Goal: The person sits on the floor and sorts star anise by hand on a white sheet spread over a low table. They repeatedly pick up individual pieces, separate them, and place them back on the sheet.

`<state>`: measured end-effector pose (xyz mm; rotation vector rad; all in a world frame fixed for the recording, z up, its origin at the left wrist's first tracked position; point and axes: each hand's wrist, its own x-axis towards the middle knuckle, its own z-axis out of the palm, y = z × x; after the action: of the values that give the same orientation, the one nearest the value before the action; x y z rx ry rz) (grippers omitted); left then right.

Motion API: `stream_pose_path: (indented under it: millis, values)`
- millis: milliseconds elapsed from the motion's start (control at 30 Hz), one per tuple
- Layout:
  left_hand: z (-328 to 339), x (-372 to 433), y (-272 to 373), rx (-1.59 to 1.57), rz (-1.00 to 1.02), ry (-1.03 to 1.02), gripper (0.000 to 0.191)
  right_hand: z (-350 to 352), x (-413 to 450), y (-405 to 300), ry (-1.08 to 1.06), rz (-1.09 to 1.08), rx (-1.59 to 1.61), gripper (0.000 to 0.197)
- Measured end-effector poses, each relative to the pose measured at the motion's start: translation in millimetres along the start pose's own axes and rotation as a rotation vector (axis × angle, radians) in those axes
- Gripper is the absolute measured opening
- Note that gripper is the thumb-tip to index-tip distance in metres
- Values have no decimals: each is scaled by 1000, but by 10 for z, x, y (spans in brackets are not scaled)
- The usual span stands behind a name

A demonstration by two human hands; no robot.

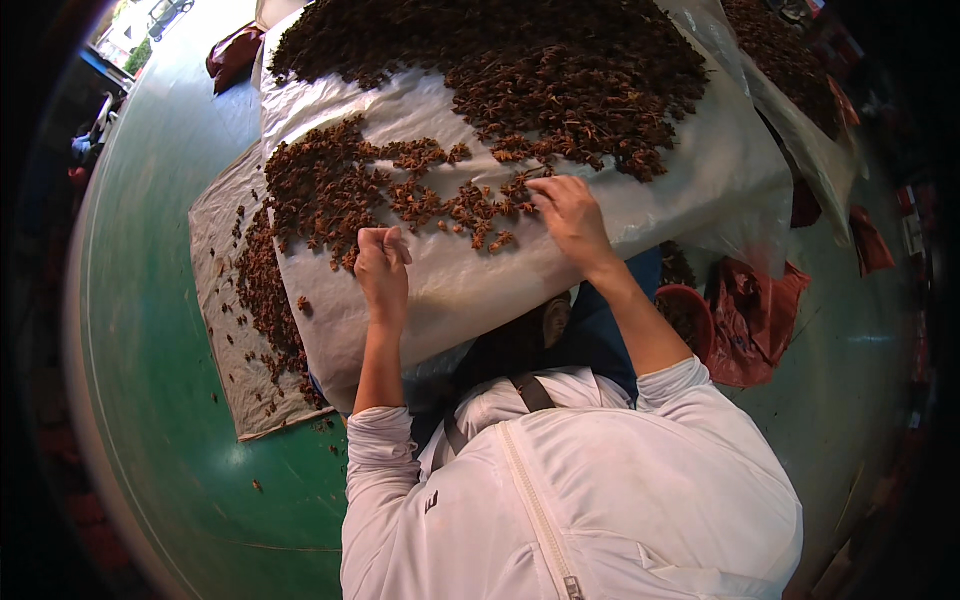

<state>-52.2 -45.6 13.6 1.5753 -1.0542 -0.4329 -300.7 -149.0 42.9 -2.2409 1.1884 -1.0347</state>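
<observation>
Dried star anise lies on a table covered with whitish plastic sheeting [465, 292]. My left hand [381, 259] has its fingers curled at the near edge of the left spread of star anise [322, 187]; whether anything is inside it is hidden. Farther right, my right hand [571, 217] reaches its bent fingertips to a thin scatter of star anise [476, 210]. I cannot tell if those fingers pinch a piece. Beyond both hands rises a large, darker heap of star anise [570, 97]. One loose star anise [303, 304] sits alone left of my left wrist.
Below the table's left side, more star anise [262, 292] lies on a pale sheet [232, 375] on the green floor [165, 315]. A red tub [701, 319] and a red plastic bag [757, 322] stand near my right elbow. Another heap [787, 67] is at far right.
</observation>
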Motion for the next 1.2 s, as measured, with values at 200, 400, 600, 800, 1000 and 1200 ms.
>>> stream_pose_path:
  millis: [200,400,600,800,1000,1200]
  values:
    - [-314,231,90,163,36,-88,10,438,216,-172,-195,-4,-227,18]
    - [-222,-93,401,58,-44,-666,18,463,265,11,-49,-49,73,11]
    - [900,129,256,606,320,-99,21,311,258,-42,44,38,312,10]
    - [808,254,145,735,292,-195,18,280,401,-65,121,83,116,14]
    - [516,281,141,303,321,-95,13,411,569,-4,123,101,160,16]
    - [337,441,126,131,207,-31,14,293,697,113,-18,98,446,5]
